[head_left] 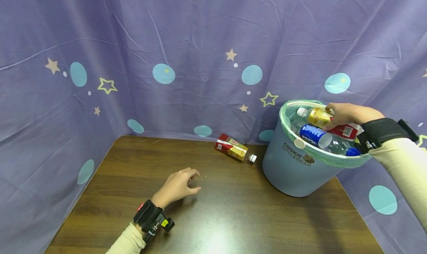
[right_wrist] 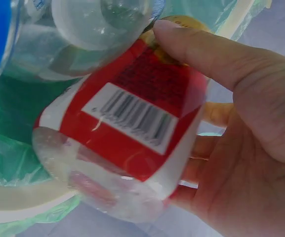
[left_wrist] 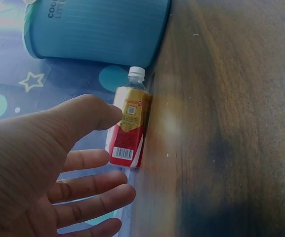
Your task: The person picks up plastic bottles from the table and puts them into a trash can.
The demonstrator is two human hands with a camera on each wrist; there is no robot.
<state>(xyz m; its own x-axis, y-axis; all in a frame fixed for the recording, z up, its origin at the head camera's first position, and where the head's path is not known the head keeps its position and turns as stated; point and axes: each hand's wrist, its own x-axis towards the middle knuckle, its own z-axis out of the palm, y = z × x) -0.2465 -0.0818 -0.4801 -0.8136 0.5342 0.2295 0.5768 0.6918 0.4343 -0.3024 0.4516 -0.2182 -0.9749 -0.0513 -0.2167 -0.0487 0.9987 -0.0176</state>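
Bottle over the bin

My right hand (head_left: 347, 115) grips a red-labelled bottle (head_left: 328, 121) above the bin (head_left: 300, 161), clearing its rim; my left hand (head_left: 178, 187) rests open on the surface (head_left: 233, 217), left of it.

The blue bin (head_left: 293, 161) reads "COOKIE LITTLEBEAR" on its side. A blue-labelled bottle (head_left: 311, 134) inside it carries lettering too blurred to read.
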